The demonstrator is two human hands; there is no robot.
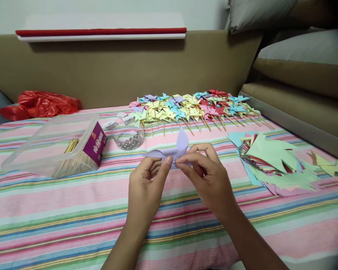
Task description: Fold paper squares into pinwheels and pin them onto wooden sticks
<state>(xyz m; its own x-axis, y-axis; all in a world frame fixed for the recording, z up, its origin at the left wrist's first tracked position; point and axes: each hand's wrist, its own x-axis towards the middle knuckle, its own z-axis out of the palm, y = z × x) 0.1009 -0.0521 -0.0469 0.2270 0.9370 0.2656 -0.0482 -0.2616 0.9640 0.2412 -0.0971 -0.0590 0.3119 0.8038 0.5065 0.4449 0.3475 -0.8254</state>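
A purple paper pinwheel [181, 141] with curled-in blades is held up above the striped cloth, between my two hands. My left hand [150, 176] is closed, its thumb pressing on the pinwheel near the centre. Thumb and forefinger of my right hand [207, 168] pinch a tiny metal pin [174, 162] at the pinwheel's middle; its exact shape is too small to make out. Just beyond my left hand stands a clear round bowl [129, 140] of small silvery metal pieces. Finished paper pinwheels [174, 107] on wooden sticks lie in a colourful heap farther back.
On the left, a clear plastic box [47, 138] with a purple label lies with wooden sticks [73, 161] inside. Cut coloured paper sheets [273, 157] are piled at right. A red plastic bag [47, 105] sits at the back left, and cushions [304, 71] are stacked at the right.
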